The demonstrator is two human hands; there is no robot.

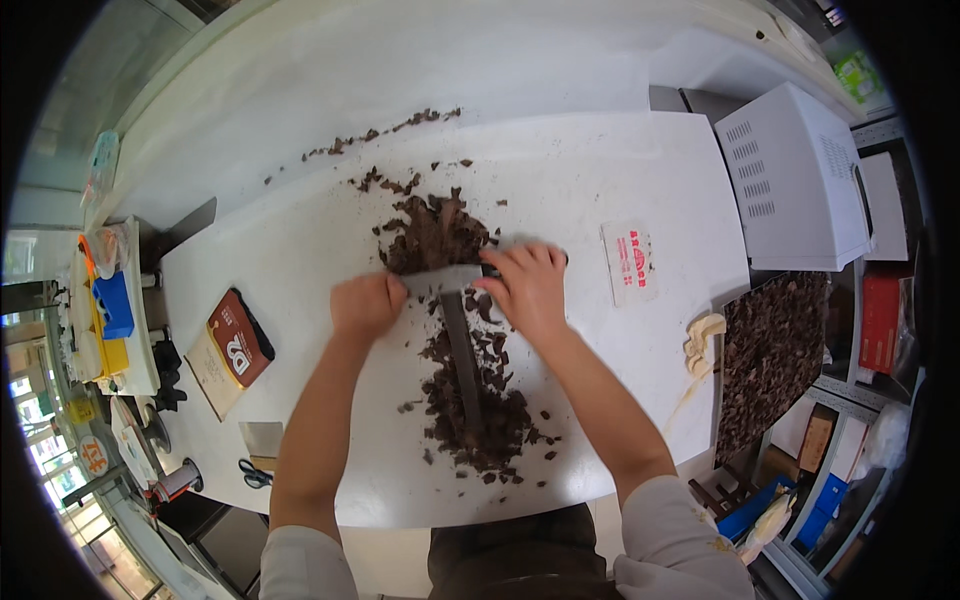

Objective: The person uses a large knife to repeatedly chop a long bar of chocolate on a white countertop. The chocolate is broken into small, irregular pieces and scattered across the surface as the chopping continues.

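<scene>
Between my hands a flat, light-grey metal blade [441, 277] lies crosswise, its near edge blurred. My left hand [367, 304] is closed at the blade's left end. On the right, my right hand [529, 289] grips its dark handle, fingertips over the top. Just beyond the blade rises a heap of dark brown flakes [435, 232]. On the near side a long, dark, flat strip [461, 352] points toward me, its near end in a second heap of flakes [491, 435]. What the flakes are made of cannot be told.
Left on the white table [600, 405] lie a brown-and-cream printed packet [231, 349] and black-handled scissors [255, 474]. Toward the right are a clear sheet with red print [628, 262], a crumpled cream cloth or glove [703, 343], a flake-covered panel [776, 360] and a white vented appliance [787, 180].
</scene>
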